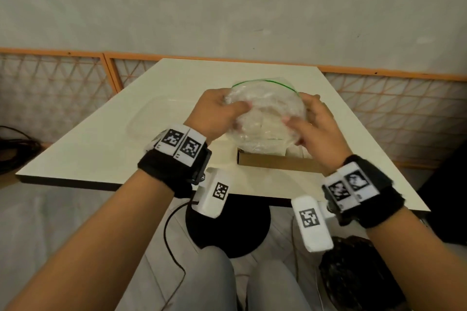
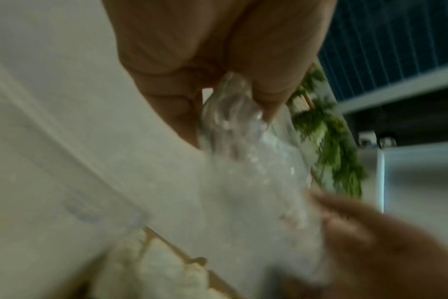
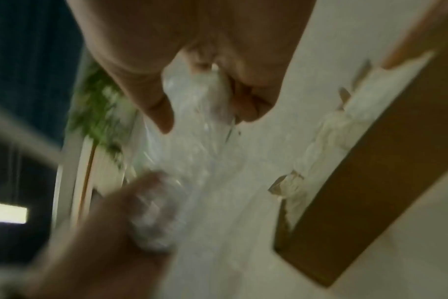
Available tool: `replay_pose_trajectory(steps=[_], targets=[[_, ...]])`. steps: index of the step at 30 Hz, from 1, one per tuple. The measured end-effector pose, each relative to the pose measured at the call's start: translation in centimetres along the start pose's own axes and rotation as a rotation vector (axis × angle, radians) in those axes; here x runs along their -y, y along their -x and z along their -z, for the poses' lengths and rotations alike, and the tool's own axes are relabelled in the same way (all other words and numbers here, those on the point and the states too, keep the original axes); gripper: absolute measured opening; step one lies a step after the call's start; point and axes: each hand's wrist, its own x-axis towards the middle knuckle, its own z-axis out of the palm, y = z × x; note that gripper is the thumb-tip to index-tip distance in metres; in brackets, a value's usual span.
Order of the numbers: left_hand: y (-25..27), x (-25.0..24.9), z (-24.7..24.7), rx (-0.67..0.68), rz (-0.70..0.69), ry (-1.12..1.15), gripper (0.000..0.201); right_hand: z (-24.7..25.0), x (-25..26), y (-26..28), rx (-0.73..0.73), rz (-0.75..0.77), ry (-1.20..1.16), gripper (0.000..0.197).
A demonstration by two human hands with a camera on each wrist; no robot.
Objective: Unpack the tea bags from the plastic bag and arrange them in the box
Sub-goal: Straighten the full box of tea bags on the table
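A clear plastic bag (image 1: 265, 113) with a green zip strip is held up over the brown cardboard box (image 1: 275, 162) near the table's front edge. My left hand (image 1: 219, 113) grips the bag's left side, thumb on the front. My right hand (image 1: 313, 126) grips its right side. In the left wrist view the crumpled plastic bag (image 2: 233, 129) is pinched between my left hand's thumb and fingers. The right wrist view shows the plastic bag (image 3: 200, 105) pinched the same way, and white tea bags (image 3: 328, 139) lying in the box (image 3: 366, 182). The bag's contents are too blurred to make out.
A clear plastic lid or tray (image 1: 161, 118) lies on the white table (image 1: 96, 156) to the left of the bag. An orange-framed lattice fence (image 1: 394, 108) runs behind the table. Cables (image 1: 15, 149) lie on the floor at left, a dark basket (image 1: 353, 275) at lower right.
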Motion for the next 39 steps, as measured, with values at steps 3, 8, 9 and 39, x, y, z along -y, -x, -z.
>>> replay_pose_trajectory(steps=[3, 8, 9, 39], targets=[[-0.6, 0.6, -0.5, -0.165, -0.031, -0.192, 0.027, 0.4, 0.4, 0.8, 0.06, -0.076, -0.292, 0.023], [-1.3, 0.3, -0.9, -0.188, 0.142, -0.479, 0.03, -0.5, 0.3, 1.8, 0.182, 0.287, 0.447, 0.02], [-1.3, 0.4, -1.0, -0.136, 0.169, -0.479, 0.029, -0.4, 0.0, 1.5, 0.169, 0.335, 0.626, 0.022], [1.6, 0.4, -4.9, 0.576, 0.132, 0.181, 0.039, 3.3, 0.7, -1.2, 0.355, 0.696, 1.184, 0.091]])
